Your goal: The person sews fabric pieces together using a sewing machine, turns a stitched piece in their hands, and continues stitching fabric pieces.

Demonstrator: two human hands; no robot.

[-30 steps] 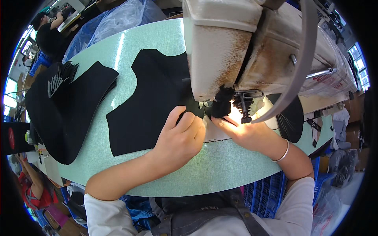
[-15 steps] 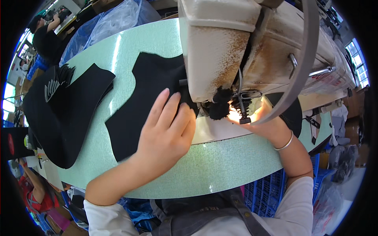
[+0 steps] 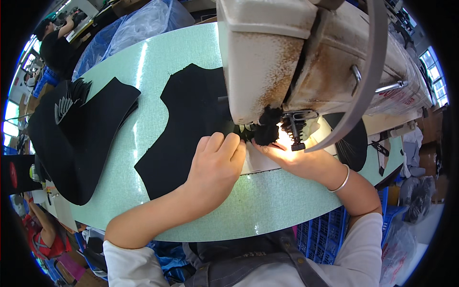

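A large black fabric piece (image 3: 186,105) lies flat on the table, its right end running beneath the head of a sewing machine (image 3: 265,71). My left hand (image 3: 215,165) is closed, its curled fingers gripping the fabric's near edge just left of the needle area. Close beside it, my right hand (image 3: 306,162) reaches in under the machine head from the right. Its fingers are drawn together at the lit stitching spot; the machine's parts and the glare hide what they pinch. The needle itself is hidden behind a fuzzy black pad (image 3: 268,126).
A stack of black fabric pieces (image 3: 81,138) rests on the left of the pale green table (image 3: 201,225). Another dark piece (image 3: 351,143) lies right of the machine, near dark snips (image 3: 380,149). A grey curved bar (image 3: 375,62) arches over my right hand. Other people work at left.
My left hand has come down and right, its fingers curling onto the fabric edge. My right hand has moved left to the needle area. The fabric has shifted slightly right and turned.
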